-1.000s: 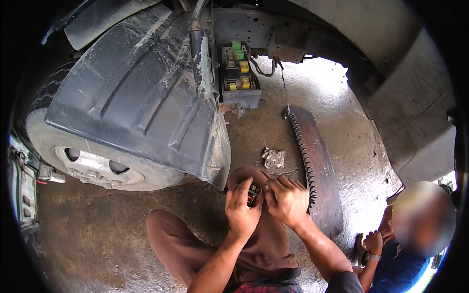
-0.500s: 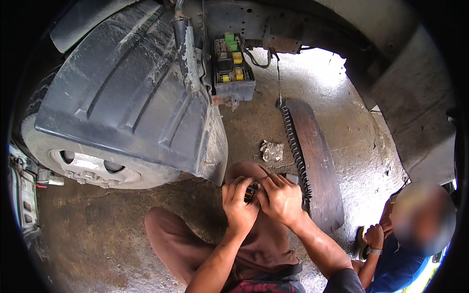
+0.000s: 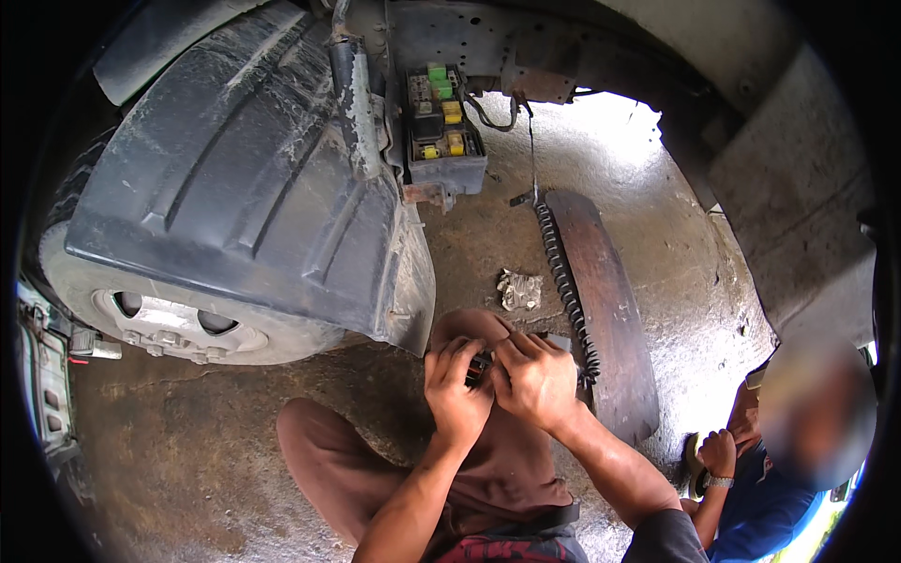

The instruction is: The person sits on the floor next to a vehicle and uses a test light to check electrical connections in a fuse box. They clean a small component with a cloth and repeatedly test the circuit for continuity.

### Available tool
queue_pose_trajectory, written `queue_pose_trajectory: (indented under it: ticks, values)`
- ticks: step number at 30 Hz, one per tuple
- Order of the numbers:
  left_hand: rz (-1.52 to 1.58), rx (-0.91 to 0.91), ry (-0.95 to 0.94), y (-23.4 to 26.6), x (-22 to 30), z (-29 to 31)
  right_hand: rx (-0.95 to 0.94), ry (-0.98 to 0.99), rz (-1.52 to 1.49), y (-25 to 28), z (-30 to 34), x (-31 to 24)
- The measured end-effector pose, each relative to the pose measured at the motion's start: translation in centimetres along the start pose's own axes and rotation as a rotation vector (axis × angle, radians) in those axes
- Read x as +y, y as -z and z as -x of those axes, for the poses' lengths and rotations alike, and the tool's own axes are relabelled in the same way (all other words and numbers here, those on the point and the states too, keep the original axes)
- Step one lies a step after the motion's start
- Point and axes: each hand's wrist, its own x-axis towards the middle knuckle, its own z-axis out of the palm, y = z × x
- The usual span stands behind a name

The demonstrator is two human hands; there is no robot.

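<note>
Over my raised knee, my left hand (image 3: 457, 389) and my right hand (image 3: 538, 383) meet with bent fingers. Between them is a small dark part (image 3: 479, 368) with a copper-coloured piece inside, mostly covered by my fingers. My left fingers wrap its near left side; my right thumb and fingers press at its right. What kind of part it is, I cannot make out. Just beyond my right knuckles, a flat grey edge (image 3: 559, 342) shows. Past my knee, a crumpled pale wrapper (image 3: 519, 290) lies on the floor.
A black coiled cable (image 3: 560, 272) runs along a long wooden board (image 3: 605, 319) at right. Ahead, an uncovered fuse box (image 3: 446, 169) with green and yellow pieces hangs from the vehicle frame. A black mudguard (image 3: 244, 159) covers a wheel (image 3: 188, 324) at left. Another person (image 3: 765, 497) sits at right.
My hands stay together on the small part, with only slight finger movement. The whole view has shifted slightly.
</note>
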Motion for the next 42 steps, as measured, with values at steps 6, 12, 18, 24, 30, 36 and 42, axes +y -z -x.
queue_pose_trajectory:
  ticks: [6, 12, 18, 24, 30, 36, 42]
  values:
    - [-0.014, 0.009, -0.047, 0.13, -0.04, -0.01, -0.046, 0.026, 0.033, 0.24, -0.24, -0.16]
    - [0.028, 0.021, -0.017, 0.12, 0.08, 0.12, -0.043, -0.031, 0.009, 0.74, -0.22, -0.06]
    - [0.030, 0.011, -0.007, 0.30, 0.22, 0.15, -0.055, -0.012, -0.004, 0.72, -0.11, -0.25]
    - [0.016, 0.022, -0.005, 0.43, 0.48, -0.03, -0.038, 0.023, -0.016, 0.53, -0.05, -0.35]
    - [0.021, 0.038, -0.020, 0.30, 0.25, -0.13, 0.040, 0.065, -0.016, 0.34, -0.43, -0.13]
    - [0.019, -0.002, -0.011, 0.23, 0.12, -0.04, -0.003, 0.048, -0.014, 0.33, -0.41, 0.13]
    - [0.018, 0.014, -0.022, 0.16, 0.32, -0.05, -0.004, 0.052, -0.014, 0.46, -0.55, 0.51]
